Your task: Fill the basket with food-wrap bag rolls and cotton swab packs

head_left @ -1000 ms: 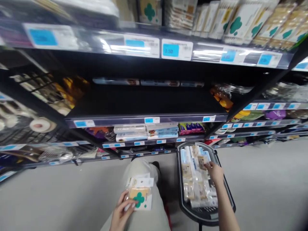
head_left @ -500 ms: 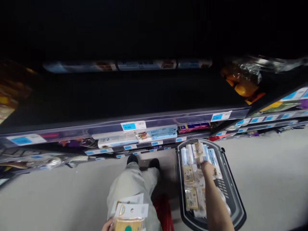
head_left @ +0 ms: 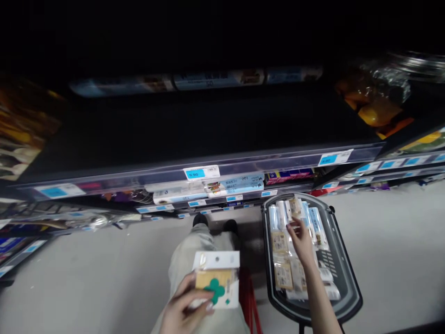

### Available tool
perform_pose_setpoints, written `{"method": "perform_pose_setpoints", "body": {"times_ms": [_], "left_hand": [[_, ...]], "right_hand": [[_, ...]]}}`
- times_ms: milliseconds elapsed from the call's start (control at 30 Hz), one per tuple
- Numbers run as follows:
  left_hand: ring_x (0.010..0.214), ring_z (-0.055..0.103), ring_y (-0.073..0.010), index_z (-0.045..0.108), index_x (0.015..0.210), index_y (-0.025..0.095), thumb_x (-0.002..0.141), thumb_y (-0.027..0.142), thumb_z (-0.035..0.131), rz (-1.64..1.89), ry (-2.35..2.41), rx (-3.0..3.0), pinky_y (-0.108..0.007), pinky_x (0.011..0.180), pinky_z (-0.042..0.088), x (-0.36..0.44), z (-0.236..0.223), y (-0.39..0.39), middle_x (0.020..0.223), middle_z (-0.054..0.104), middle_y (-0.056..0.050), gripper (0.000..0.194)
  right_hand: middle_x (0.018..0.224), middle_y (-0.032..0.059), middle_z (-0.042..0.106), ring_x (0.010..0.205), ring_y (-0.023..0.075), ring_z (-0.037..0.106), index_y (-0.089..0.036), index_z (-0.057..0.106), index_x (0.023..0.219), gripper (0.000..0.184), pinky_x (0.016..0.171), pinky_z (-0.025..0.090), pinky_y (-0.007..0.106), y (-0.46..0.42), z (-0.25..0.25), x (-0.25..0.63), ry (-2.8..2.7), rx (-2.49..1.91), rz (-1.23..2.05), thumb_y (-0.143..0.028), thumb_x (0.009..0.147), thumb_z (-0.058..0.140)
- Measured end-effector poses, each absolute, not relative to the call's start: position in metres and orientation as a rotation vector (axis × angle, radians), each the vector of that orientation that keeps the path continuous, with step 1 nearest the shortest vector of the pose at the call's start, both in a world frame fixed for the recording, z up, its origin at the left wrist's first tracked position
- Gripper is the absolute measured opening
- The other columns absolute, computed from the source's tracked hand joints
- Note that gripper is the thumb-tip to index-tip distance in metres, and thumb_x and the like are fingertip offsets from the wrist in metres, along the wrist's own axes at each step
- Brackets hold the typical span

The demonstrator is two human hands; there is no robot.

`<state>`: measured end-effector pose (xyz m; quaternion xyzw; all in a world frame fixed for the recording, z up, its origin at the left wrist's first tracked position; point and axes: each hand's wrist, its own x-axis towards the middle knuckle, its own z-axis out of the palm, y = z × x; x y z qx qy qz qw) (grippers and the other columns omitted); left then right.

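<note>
My left hand (head_left: 191, 301) is closed on a flat clear packet (head_left: 217, 280) with a white hanging header, a yellow-tan inside and a green clover shape. It is held above my lap. Over the dark grey shopping basket (head_left: 342, 273), my right hand (head_left: 301, 239) has its thumb and fingers apart, just below a small tan packet (head_left: 295, 206) lying on other goods. Whether the fingertips still touch that packet is hard to tell. Blue-white rolls (head_left: 316, 225) and more tan packets (head_left: 283, 276) fill the basket's left and far parts.
A dark shelf (head_left: 194, 125) with price tags (head_left: 201, 172) along its edge stretches across in front. Wrapped rolls (head_left: 234, 185) lie on the lower shelf. Something red (head_left: 248, 297) stands between my legs and the basket.
My left hand has come up and further into view with the clover packet; the second packet seen behind it no longer shows. My right hand's fingers have spread apart over the basket.
</note>
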<state>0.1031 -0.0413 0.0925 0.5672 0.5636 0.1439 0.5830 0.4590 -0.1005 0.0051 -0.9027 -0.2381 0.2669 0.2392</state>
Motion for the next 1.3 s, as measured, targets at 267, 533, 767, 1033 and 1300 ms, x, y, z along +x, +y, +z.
{"method": "perform_pose_setpoints", "body": {"times_ms": [267, 533, 767, 1033, 1300], "left_hand": [[0.062, 0.058, -0.0115, 0.064, 0.097, 0.021, 0.066, 0.035, 0.074, 0.438, 0.851, 0.953, -0.025, 0.052, 0.053, 0.204, 0.106, -0.050, 0.107, 0.055, -0.006, 0.036], [0.066, 0.062, -0.0178, -0.014, 0.143, 0.031, 0.061, 0.020, 0.078, 0.244, 0.538, 0.712, -0.033, 0.058, 0.055, 0.200, 0.059, -0.045, 0.085, 0.066, -0.003, 0.124], [0.068, 0.059, -0.0183, 0.039, 0.136, 0.021, 0.054, 0.024, 0.078, 0.198, 0.678, 0.863, -0.034, 0.054, 0.055, 0.206, 0.026, -0.045, 0.089, 0.062, -0.005, 0.092], [0.080, 0.059, -0.0206, 0.067, 0.081, 0.010, 0.075, 0.047, 0.062, 0.282, 0.708, 0.968, -0.034, 0.067, 0.052, 0.207, 0.017, -0.050, 0.080, 0.064, -0.005, 0.037], [0.085, 0.061, -0.0182, 0.062, 0.084, 0.013, 0.086, 0.037, 0.055, 0.346, 0.750, 1.055, -0.040, 0.083, 0.047, 0.201, 0.003, -0.045, 0.087, 0.065, -0.003, 0.025]], "right_hand": [[0.094, 0.0058, 0.065, 0.086, 0.0196, 0.060, -0.020, 0.056, 0.105, 0.033, 0.075, 0.048, 0.029, -0.140, 0.098, 0.342, -0.660, -1.557, 1.005, -0.041, 0.080, 0.062], [0.083, 0.0083, 0.068, 0.070, 0.0238, 0.063, -0.017, 0.058, 0.095, 0.051, 0.055, 0.053, 0.033, -0.158, 0.068, 0.348, -0.583, -1.786, 1.058, -0.060, 0.070, 0.062], [0.077, 0.0104, 0.065, 0.064, 0.0240, 0.062, -0.017, 0.054, 0.084, 0.056, 0.052, 0.050, 0.034, -0.175, 0.066, 0.362, -0.561, -2.184, 0.741, -0.070, 0.070, 0.045], [0.095, 0.0197, 0.064, 0.075, 0.0277, 0.061, -0.013, 0.062, 0.103, 0.031, 0.063, 0.040, 0.035, -0.140, 0.089, 0.269, -0.952, -2.596, 0.249, -0.020, 0.087, 0.036], [0.099, 0.0153, 0.065, 0.083, 0.0261, 0.061, -0.016, 0.064, 0.105, 0.027, 0.069, 0.043, 0.034, -0.134, 0.095, 0.247, -1.380, -2.578, 0.162, -0.024, 0.085, 0.048]]}}
